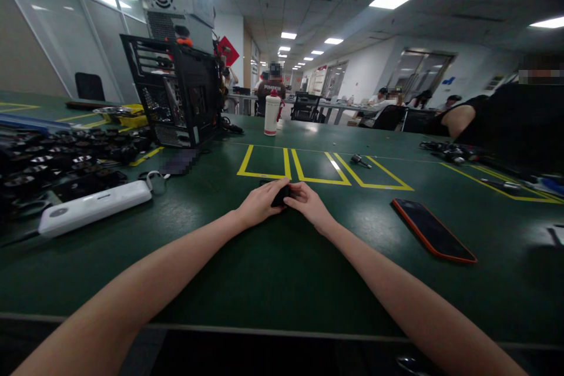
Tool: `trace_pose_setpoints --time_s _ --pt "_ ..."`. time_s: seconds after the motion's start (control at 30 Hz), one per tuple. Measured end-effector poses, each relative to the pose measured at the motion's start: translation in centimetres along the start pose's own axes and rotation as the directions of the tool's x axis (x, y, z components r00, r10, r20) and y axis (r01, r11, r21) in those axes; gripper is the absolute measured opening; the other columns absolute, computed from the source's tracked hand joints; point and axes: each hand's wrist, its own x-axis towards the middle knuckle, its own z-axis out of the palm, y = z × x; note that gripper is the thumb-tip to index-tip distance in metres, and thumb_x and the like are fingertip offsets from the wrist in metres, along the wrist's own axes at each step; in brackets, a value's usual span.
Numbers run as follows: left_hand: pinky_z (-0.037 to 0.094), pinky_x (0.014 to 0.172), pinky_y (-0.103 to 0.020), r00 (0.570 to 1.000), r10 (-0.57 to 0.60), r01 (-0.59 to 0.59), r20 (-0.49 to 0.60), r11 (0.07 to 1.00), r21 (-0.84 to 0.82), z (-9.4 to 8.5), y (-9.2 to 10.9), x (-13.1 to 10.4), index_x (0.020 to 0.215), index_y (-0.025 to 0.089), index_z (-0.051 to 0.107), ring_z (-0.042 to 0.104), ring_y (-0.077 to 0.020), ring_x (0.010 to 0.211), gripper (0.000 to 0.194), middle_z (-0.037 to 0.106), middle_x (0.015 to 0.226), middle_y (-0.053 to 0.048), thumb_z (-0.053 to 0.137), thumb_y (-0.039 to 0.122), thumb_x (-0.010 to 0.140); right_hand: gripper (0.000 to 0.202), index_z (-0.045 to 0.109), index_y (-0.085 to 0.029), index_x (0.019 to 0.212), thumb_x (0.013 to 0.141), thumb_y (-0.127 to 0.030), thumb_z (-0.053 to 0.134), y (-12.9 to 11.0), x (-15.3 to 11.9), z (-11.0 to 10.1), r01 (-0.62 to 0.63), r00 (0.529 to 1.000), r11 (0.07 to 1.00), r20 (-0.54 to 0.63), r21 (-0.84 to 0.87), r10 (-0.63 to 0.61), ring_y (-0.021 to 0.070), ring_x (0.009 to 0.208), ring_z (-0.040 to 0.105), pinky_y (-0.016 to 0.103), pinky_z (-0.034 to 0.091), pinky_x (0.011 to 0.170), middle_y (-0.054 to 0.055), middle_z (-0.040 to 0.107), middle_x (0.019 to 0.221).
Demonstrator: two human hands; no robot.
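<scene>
Both hands meet at the middle of the green table (273, 282), just in front of the yellow tape outlines. My left hand (263, 202) is closed around a small black object (281, 197), its fingers over the top. From the other side, my right hand (307, 202) grips the same black object with thumb and fingertips. Much of the object is hidden by the fingers, so its kind cannot be made out. Past the hands, a small dark metal part (360, 160) lies inside the right tape outline.
A phone with an orange edge (434, 229) lies to the right. On the left are a white power strip (94, 208), many black parts (66, 158) and an open computer case (176, 91). A white bottle (272, 114) stands behind. A person in black (515, 111) sits at right.
</scene>
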Motion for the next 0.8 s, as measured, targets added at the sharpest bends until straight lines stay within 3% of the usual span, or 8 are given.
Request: trace_pose_setpoints --time_s 0.17,0.33,0.5,0.67,0.8 --pt "0.037 0.096 -0.035 1.0 -0.016 0.016 -0.012 1.0 0.002 0.16 -0.05 0.13 0.127 0.02 0.025 0.042 -0.0195 0.116 0.065 0.043 0.126 -0.007 0.058 0.023 0.072 0.03 0.055 -0.02 0.094 0.067 -0.033 0.06 0.37 0.58 0.04 -0.037 0.996 0.999 -0.084 -0.021 0.036 0.0164 0.093 0.054 0.036 0.042 0.087 0.003 0.059 0.095" --pt "0.036 0.097 -0.035 1.0 -0.027 0.027 0.0 1.0 0.005 0.09 -0.01 0.13 0.127 0.02 0.025 0.041 -0.0199 0.116 0.065 0.043 0.126 -0.007 0.058 0.022 0.071 0.034 0.056 -0.019 0.1 0.067 -0.029 0.061 0.54 0.76 -0.36 -0.091 0.995 0.996 -0.03 -0.018 0.091 0.0178 0.096 0.054 0.037 0.04 0.089 0.005 0.058 0.104" --pt "0.037 0.096 -0.034 1.0 -0.015 0.015 0.002 1.0 -0.004 -0.04 0.02 0.09 0.127 0.02 0.025 0.041 -0.0191 0.116 0.064 0.043 0.127 -0.007 0.058 0.022 0.072 0.035 0.053 -0.021 0.093 0.061 -0.023 0.066 0.22 0.31 -0.23 -0.025 1.0 0.999 0.009 0.04 0.025 0.0154 0.095 0.055 0.033 0.041 0.088 0.002 0.058 0.099" --pt "0.037 0.096 -0.035 1.0 -0.023 0.023 -0.002 1.0 0.003 0.0 0.04 0.12 0.127 0.02 0.025 0.041 -0.0196 0.116 0.064 0.044 0.126 -0.007 0.058 0.023 0.072 0.025 0.054 -0.021 0.09 0.069 -0.033 0.059 -0.1 0.37 0.07 -0.05 0.997 0.998 -0.067 -0.032 0.047 0.0153 0.093 0.054 0.035 0.041 0.087 0.002 0.059 0.094" --pt "0.037 0.096 -0.034 1.0 -0.027 0.027 0.0 1.0 0.013 0.02 0.08 0.15 0.127 0.019 0.025 0.042 -0.0196 0.115 0.065 0.043 0.126 -0.007 0.058 0.022 0.071 0.031 0.054 -0.02 0.098 0.069 -0.03 0.059 -0.21 0.62 0.07 -0.1 0.992 0.995 -0.078 -0.03 0.097 0.0172 0.096 0.053 0.036 0.04 0.088 0.005 0.058 0.102"
